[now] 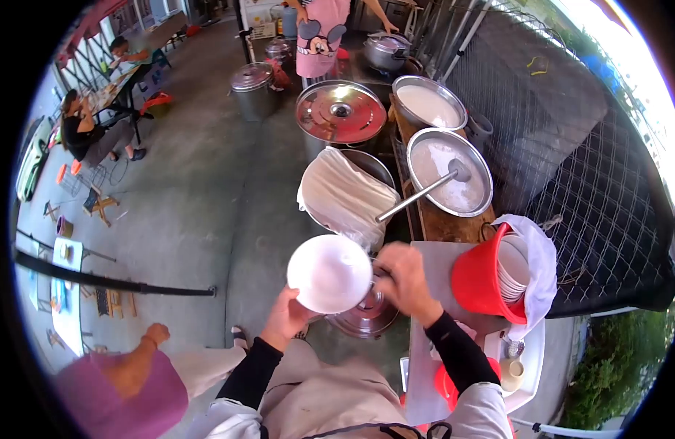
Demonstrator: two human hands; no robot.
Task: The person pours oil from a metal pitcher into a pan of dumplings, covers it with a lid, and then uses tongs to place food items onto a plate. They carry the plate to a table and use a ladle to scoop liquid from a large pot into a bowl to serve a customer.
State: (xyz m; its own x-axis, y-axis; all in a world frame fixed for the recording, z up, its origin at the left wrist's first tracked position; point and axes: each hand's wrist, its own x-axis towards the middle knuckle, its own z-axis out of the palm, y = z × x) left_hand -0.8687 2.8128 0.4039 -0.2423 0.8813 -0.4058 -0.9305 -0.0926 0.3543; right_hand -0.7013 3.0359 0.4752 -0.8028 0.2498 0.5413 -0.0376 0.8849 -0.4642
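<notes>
My left hand (pixel 288 316) grips the rim of a white bowl (pixel 329 274) that is tilted so its inside shows. Close to the bowl's right side, my right hand (pixel 405 276) has its fingers curled in; what they hold is blurred and hard to make out. Below both hands is a round metal lid (pixel 363 318), partly hidden by the bowl. Just beyond the bowl, a cream cloth (pixel 348 192) drapes over a large metal pot (pixel 370 167).
A red bucket (pixel 473 282) with stacked white plates stands at right. Beyond are a ladle (pixel 418 196) in a metal basin (pixel 465 201), another basin (pixel 429 102) and a lidded pot (pixel 341 121). A person in a pink apron (pixel 321 33) stands ahead; another person's arm (pixel 136 358) is at lower left.
</notes>
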